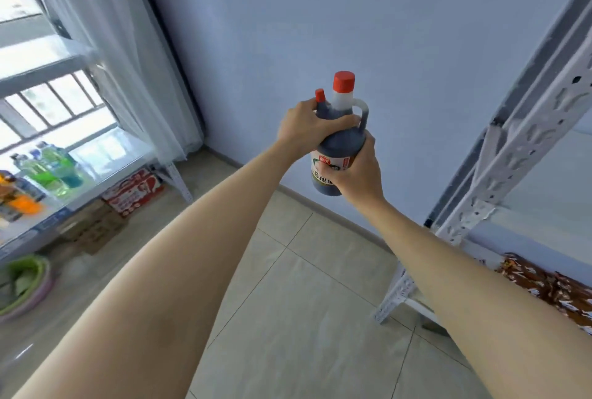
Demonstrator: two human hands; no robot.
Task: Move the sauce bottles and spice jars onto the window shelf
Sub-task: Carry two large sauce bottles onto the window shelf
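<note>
Both arms stretched forward over the tiled floor [288,318]. Right hand [358,171] wrapped around the label of a large dark sauce bottle [341,142], red cap up, held in mid-air before the blue wall [352,14]. Left hand [302,129] clasps the big bottle's shoulder and pins a smaller red-capped bottle [320,104] against it. Window shelf [96,187] lies well apart at left, already carrying green, blue and orange bottles [48,171]. White metal rack [512,155] at right.
</note>
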